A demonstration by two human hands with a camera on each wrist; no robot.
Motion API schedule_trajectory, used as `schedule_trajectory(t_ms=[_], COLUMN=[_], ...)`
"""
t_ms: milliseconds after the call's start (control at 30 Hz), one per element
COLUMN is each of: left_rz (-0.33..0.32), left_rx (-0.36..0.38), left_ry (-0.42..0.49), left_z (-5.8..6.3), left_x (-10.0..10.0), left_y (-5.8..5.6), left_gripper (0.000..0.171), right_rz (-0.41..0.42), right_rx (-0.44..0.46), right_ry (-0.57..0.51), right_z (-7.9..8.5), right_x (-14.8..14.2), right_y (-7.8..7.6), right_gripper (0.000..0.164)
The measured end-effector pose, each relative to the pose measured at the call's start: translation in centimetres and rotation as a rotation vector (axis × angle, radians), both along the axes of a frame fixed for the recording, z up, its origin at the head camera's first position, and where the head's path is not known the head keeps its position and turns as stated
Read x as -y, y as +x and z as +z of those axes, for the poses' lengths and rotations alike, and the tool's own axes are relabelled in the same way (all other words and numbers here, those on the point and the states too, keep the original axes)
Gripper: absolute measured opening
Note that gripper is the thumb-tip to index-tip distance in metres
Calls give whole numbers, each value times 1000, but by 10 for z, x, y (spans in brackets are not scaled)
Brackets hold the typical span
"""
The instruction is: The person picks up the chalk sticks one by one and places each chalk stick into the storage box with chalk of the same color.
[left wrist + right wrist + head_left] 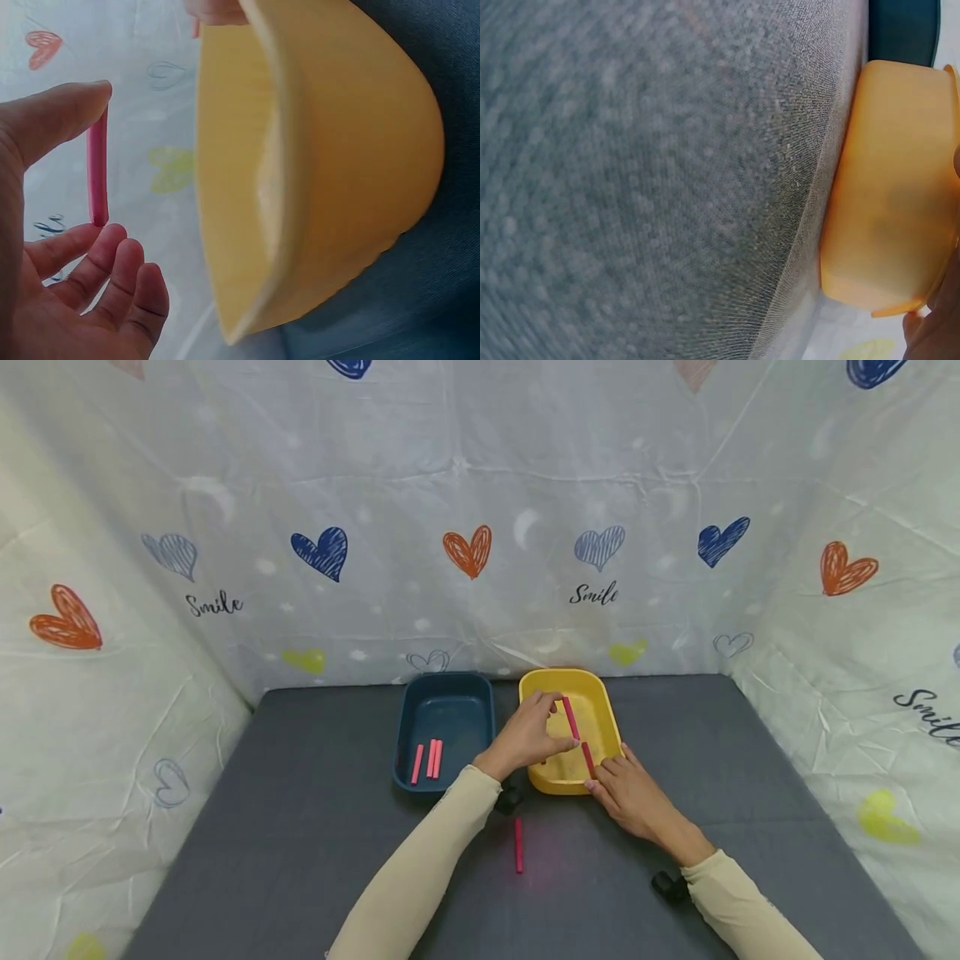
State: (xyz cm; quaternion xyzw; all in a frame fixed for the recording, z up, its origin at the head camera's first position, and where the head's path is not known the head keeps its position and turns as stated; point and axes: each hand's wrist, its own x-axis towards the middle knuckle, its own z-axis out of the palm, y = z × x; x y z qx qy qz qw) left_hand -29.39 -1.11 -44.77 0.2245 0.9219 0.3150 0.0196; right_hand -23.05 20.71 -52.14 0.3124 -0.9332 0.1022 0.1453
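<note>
My left hand (pixel 528 732) is over the yellow tray (pixel 566 673), holding a pink chalk-like stick (pixel 572 718) end to end between thumb and index finger. In the left wrist view that stick (pixel 97 172) stands beside the tray's rim, the other fingers loosely bent. My right hand (pixel 633 793) grips the tray's front right corner, thumb at the front rim and fingers along the side. A second red stick (pixel 588 760) runs into the tray from beside its index finger; I cannot tell whether the hand pinches it. Part of the tray is hidden behind the left hand.
A dark blue tray (pixel 450 680) stands left of the yellow one, with 3 pink sticks (pixel 431 760) inside. Another red stick (pixel 518 845) lies on the grey cloth-covered table (pixel 337 852) in front. A heart-printed curtain (pixel 397 527) hangs behind and at both sides.
</note>
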Motion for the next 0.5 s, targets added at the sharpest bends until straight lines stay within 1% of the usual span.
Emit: schedule_trajectory(t_ms=[233,333,500], left_rz=[30,36,30], left_rx=[54,62,47], left_ry=[22,19,-18], left_z=[-18,-23,-30], left_x=[-2,-2,-6], left_y=[-9,-11,-15], left_gripper=[80,78,76], right_rz=[-3,-3,-4], right_rx=[-7,-5,-9], right_ry=[-5,-5,-9], right_z=[-1,-1,-1], right_x=[1,1,1], right_y=[1,1,1], right_gripper=[19,19,19])
